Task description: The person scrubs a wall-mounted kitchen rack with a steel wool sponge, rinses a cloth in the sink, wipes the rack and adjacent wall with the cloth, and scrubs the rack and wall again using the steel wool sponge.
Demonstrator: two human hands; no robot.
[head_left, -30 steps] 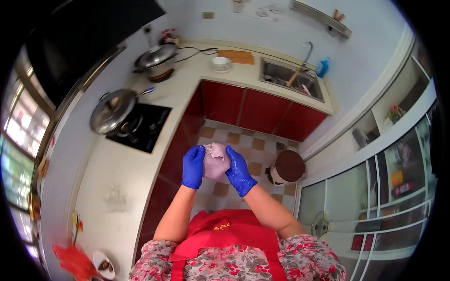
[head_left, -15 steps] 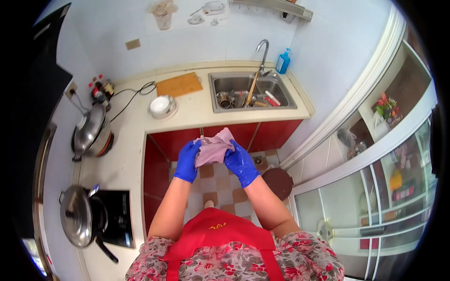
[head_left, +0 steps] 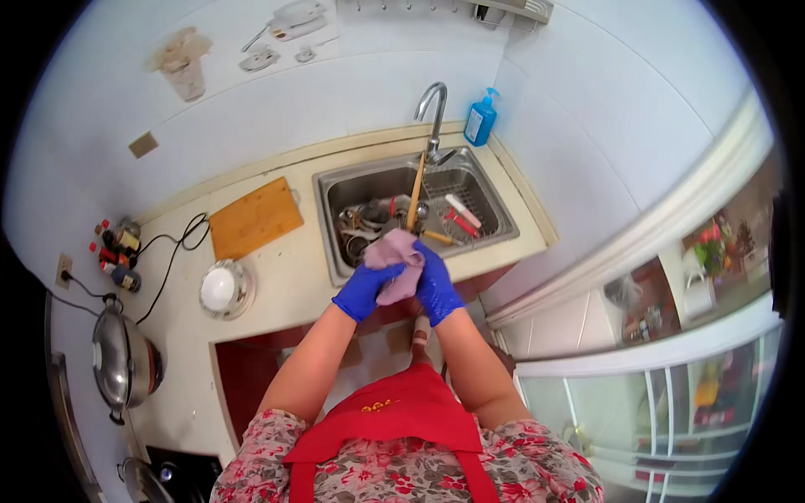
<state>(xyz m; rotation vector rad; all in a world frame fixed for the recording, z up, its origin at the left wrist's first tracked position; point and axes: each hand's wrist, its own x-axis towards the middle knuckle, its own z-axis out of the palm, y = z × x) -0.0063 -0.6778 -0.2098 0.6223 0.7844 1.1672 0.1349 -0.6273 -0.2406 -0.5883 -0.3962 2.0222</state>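
A bunched pink cloth is held between my two hands, in front of the sink's near edge. My left hand, in a blue rubber glove, grips its left lower side. On the right, my right hand, gloved the same way, closes on the other side, with the fingers partly behind the cloth. Just beyond is the steel sink, holding several utensils and a long wooden handle that leans up toward the faucet.
On the counter left of the sink are a wooden cutting board and stacked white bowls. Bottles and a steel pot stand farther left. A blue soap dispenser is behind the sink. A glass-paned door is at right.
I have come closer to the sink, and my view has turned toward it. The cloth, spread wider before, is now bunched between both hands near the sink's front edge.
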